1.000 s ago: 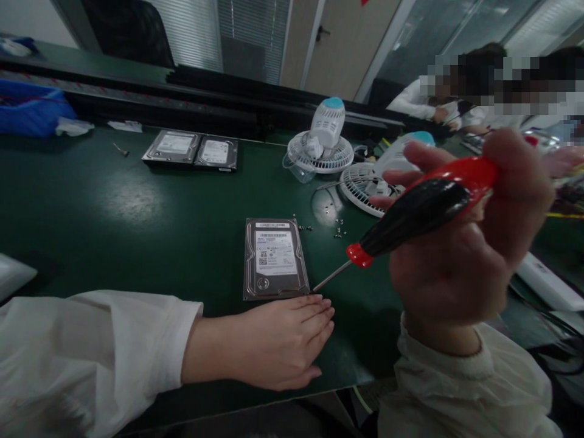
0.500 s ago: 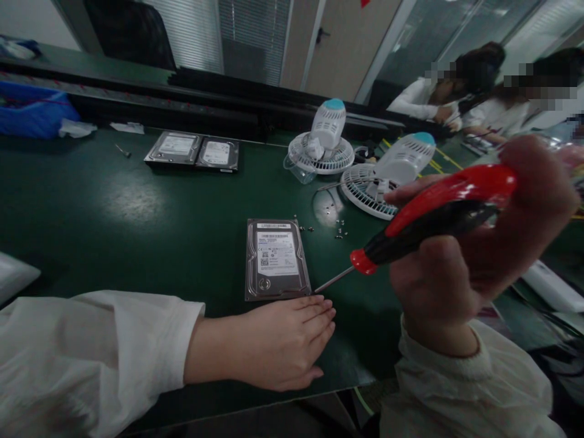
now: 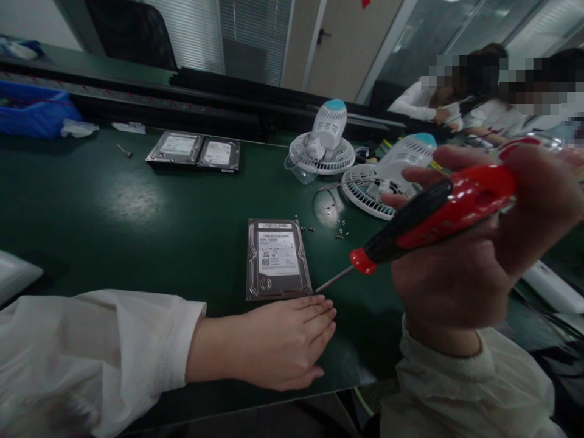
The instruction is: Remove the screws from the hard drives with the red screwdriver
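A hard drive (image 3: 278,261) lies label up on the green table. My left hand (image 3: 283,344) rests flat along its near edge, fingers stretched out together with nothing gripped. In my right hand (image 3: 483,255) is a red and black screwdriver (image 3: 438,213), held by its handle and tilted. Its tip meets the drive's near right corner, close to my left fingertips; the screw there is too small to make out. Several small screws (image 3: 340,231) are scattered right of the drive.
Two more hard drives (image 3: 194,152) lie farther back. Two white fans (image 3: 323,152) stand face down behind the screws. At the far left is a blue bin (image 3: 39,109). Two people (image 3: 438,103) sit at the far right. The table's front edge (image 3: 274,401) runs below my left hand.
The screwdriver's handle has turned about its axis, and my right hand has rolled with its fingers shifting on the handle. My left hand and the drive stay put.
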### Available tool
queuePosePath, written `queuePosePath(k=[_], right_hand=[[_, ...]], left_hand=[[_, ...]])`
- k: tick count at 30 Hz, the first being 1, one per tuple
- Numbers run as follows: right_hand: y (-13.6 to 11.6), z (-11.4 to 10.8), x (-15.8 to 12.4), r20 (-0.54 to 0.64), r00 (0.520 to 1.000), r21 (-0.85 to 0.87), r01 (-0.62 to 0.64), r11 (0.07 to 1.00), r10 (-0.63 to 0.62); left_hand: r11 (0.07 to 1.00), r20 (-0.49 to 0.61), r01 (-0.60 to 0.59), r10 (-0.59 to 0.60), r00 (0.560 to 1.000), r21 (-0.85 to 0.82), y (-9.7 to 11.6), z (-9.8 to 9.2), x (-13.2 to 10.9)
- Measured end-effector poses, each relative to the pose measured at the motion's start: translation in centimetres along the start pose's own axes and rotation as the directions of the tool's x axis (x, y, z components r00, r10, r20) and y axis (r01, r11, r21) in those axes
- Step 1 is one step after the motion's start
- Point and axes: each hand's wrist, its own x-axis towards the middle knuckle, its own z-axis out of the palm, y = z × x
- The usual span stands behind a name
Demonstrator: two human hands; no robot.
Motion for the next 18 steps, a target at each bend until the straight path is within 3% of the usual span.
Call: queuePosePath(k=[3, 6, 8, 12, 16, 18], right_hand=[[-0.07, 0.34, 0.13, 0.106, 0.979, -0.085, 0.186, 0.979, -0.177], [0.10, 0.27, 0.45, 0.071, 0.957, -0.109, 0.288, 0.951, -0.282], [0.11, 0.11, 0.60, 0.054, 0.968, -0.075, 0.248, 0.966, -0.245], [-0.11, 0.15, 0.44, 0.137, 0.987, -0.015, 0.084, 0.996, -0.081], [-0.29, 0.25, 0.13, 0.007, 0.986, -0.115, 0.168, 0.979, -0.169], [-0.48, 0.00, 0.15, 0.006, 0.985, -0.145, 0.172, 0.974, -0.173]], left_hand=[[1.000, 0.002, 0.000, 0.000, 1.000, 0.002, 0.01, 0.00, -0.01], [1.000, 0.006, -0.001, 0.001, 1.000, 0.008, 0.01, -0.07, 0.01], [1.000, 0.014, 0.000, 0.000, 1.000, 0.007, 0.02, -0.09, 0.02], [1.000, 0.021, 0.001, -0.001, 1.000, -0.003, 0.03, -0.02, 0.00], [1.000, 0.023, 0.001, -0.001, 1.000, -0.003, 0.03, -0.03, 0.02], [1.000, 0.022, -0.001, 0.001, 1.000, 0.002, 0.03, -0.08, 0.05]])
